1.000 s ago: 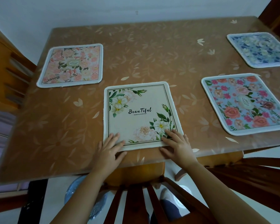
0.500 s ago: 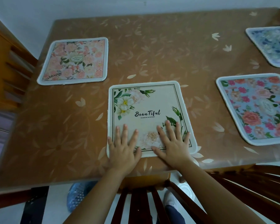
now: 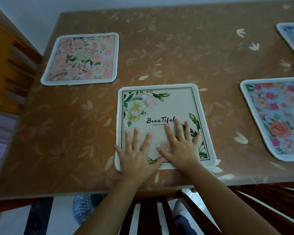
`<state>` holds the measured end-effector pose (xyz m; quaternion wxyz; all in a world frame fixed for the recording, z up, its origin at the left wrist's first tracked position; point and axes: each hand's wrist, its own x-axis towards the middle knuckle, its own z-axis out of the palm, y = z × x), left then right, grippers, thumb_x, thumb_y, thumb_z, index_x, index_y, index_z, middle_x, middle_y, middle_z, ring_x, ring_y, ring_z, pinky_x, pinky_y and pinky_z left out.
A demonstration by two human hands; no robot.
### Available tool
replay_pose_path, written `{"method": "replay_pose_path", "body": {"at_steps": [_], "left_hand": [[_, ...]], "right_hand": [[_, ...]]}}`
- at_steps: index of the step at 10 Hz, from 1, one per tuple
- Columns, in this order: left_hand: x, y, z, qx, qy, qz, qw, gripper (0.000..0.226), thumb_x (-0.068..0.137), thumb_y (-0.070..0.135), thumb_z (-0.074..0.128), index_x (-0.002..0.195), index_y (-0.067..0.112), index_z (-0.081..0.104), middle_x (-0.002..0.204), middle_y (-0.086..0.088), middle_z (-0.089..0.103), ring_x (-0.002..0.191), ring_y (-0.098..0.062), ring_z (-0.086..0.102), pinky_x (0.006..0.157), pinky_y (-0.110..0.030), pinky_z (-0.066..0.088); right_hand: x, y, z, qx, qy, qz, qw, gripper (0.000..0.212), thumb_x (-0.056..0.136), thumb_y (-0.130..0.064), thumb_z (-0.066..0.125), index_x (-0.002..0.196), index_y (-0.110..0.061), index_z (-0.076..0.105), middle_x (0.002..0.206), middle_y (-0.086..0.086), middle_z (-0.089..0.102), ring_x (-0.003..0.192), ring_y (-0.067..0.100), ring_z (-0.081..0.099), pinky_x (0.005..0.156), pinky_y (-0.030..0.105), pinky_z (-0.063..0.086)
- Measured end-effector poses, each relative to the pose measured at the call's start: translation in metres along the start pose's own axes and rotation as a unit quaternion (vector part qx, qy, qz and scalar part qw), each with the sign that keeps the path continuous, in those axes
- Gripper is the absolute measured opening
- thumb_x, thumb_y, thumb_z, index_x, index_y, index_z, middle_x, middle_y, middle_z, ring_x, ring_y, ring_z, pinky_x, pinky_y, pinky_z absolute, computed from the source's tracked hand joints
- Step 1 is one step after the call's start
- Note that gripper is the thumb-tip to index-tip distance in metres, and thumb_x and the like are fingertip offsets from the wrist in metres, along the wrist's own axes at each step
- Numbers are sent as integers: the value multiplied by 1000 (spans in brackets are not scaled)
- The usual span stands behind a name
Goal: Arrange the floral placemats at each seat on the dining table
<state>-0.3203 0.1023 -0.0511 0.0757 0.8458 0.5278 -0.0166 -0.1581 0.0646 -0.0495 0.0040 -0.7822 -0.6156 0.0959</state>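
A cream placemat [image 3: 163, 106] printed with white flowers and the word "Beautiful" lies flat near the table's front edge. My left hand [image 3: 136, 155] rests palm down on its lower left part, fingers spread. My right hand [image 3: 182, 146] presses flat beside it on the lower right part, fingers spread up to the lettering. A pink floral placemat [image 3: 81, 58] lies at the far left. A blue placemat with pink roses [image 3: 277, 116] lies at the right, cut off by the frame. A blue-white placemat [image 3: 292, 38] shows at the far right corner.
The table [image 3: 185, 53] wears a brown leaf-patterned cover. A dark wooden chair back [image 3: 159, 216] stands right below my arms at the front edge. A lighter wooden chair [image 3: 10, 68] stands at the table's left side. A white wall runs behind.
Both hands slid forward from the cream placemat's near edge onto its surface and flattened with fingers spread. The view shifted left, so the right placemats moved toward the frame edge.
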Motion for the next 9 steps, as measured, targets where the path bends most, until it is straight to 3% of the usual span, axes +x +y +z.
{"method": "replay_pose_path", "body": {"at_steps": [1,3,5,6,7,8,9], "left_hand": [[-9,2,1,-4,1,3,1000,87,69,78,26,142,31,19,153,-12,13,138,-39,2,95,-74,14],[-17,0,2,25,-23,-4,999,80,73,76,3,142,35,-5,154,-8,-6,137,-35,-14,102,-67,7],[-36,-5,3,7,-14,9,1000,56,91,56,13,136,38,-15,155,-4,-6,139,-28,-10,108,-58,4],[-44,-4,0,-14,-23,4,1000,54,94,50,18,136,39,-14,154,-2,-7,140,-25,-10,109,-55,3],[-52,3,-4,-26,-51,-19,998,52,95,48,17,140,37,-7,154,-1,-9,140,-23,-11,110,-53,3],[-53,11,-19,-79,-55,-26,995,49,96,42,25,142,27,20,155,-5,9,140,-24,1,111,-47,9],[-54,30,-42,-101,-3,20,995,46,95,37,32,137,18,33,149,-6,28,137,-20,15,110,-38,12]], "right_hand": [[-9,0,0,-2,3,-3,1000,79,75,-77,11,141,-37,-6,153,3,-8,138,34,-9,102,68,3],[-33,9,-1,25,8,9,1000,77,76,-76,13,141,-37,1,153,-3,1,140,28,-4,102,69,8],[-52,30,-1,10,-21,60,998,67,76,-73,-5,129,-43,-31,146,-7,-26,134,17,-25,105,63,6],[-69,41,-3,28,-34,62,997,65,85,-63,9,131,-38,-30,151,-5,-21,134,16,-25,107,62,6],[-84,45,-9,34,-54,55,996,65,91,-56,23,139,-33,-14,154,-3,-12,138,18,-17,107,60,8],[-88,45,-22,79,-69,57,993,58,94,-51,28,143,-28,8,155,-2,2,140,19,-6,108,58,6],[-89,47,-48,113,-33,53,992,51,94,-45,35,139,-24,27,149,1,27,137,21,17,109,57,7]]}}
